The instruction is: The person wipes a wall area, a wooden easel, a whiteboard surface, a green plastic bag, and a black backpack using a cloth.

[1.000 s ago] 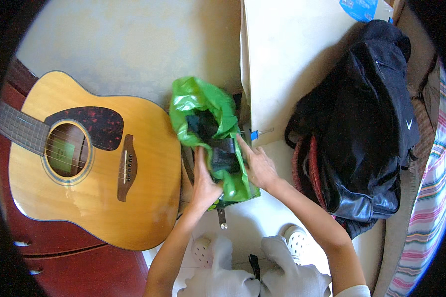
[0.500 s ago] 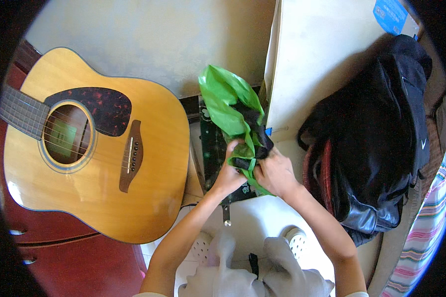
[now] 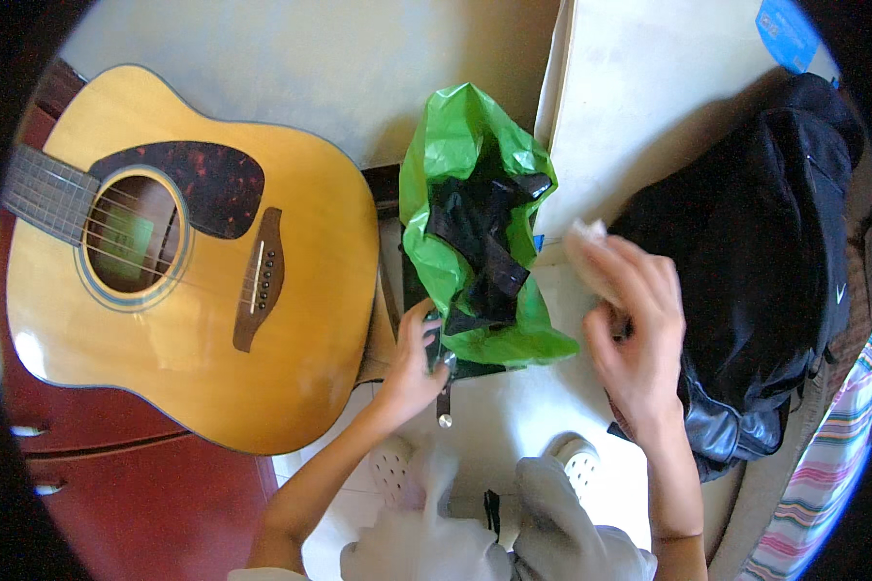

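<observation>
A green plastic bag (image 3: 436, 261) stands with its mouth wide, and folded black cloth-like items (image 3: 484, 232) show inside it. Beside the bag's lower left edge is my left hand (image 3: 412, 373), its fingers curved and apart, over a dark patterned surface (image 3: 470, 369) mostly covered by the bag. Whether the fingers touch the bag is hard to tell. My right hand (image 3: 639, 320) is raised to the right of the bag, away from it and smeared by motion. Its fingers are bent together around a small whitish thing (image 3: 588, 230), too blurred to name.
An acoustic guitar (image 3: 329, 232) leans at the left over a red drawer cabinet (image 3: 155, 494). To the right lies a black backpack (image 3: 756, 261), beside striped fabric (image 3: 814, 484). My shoes (image 3: 576, 460) are below on the pale floor. A pale panel (image 3: 639, 87) rises behind.
Both hands have let go of the gathered bag, which now spreads wide with the black items showing. The right hand moved up and right; the left moved down and slightly left.
</observation>
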Tool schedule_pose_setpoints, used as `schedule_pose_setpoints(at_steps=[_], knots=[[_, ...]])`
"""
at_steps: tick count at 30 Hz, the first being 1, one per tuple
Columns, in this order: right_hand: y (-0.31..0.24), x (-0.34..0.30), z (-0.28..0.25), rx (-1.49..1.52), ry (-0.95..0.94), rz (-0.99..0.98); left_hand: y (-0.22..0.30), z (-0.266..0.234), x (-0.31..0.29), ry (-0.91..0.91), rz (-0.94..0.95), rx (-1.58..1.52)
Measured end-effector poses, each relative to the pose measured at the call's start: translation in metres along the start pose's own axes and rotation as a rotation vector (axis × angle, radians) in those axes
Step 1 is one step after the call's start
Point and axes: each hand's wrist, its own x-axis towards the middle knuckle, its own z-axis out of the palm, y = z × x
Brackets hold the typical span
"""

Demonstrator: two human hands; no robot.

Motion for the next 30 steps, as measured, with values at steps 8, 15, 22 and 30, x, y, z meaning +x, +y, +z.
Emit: schedule_pose_setpoints(at_steps=[8,15,22,30], knots=[[-0.028,-0.034,0.026,0.512,0.278,-0.558,-0.032,-0.018,-0.04,-0.192,-0.235,-0.19],[-0.028,-0.051,0.129,0.561,-0.226,-0.418,0.012,-0.066,-0.078,-0.39,-0.399,0.188],[-0.027,-0.053,0.148,0.551,-0.295,-0.185,0.024,-0.127,-0.159,-0.141,-0.784,0.078],[-0.044,-0.059,0.118,0.329,-0.685,-0.172,-0.044,-0.085,-0.158,-0.013,-0.848,-0.055]])
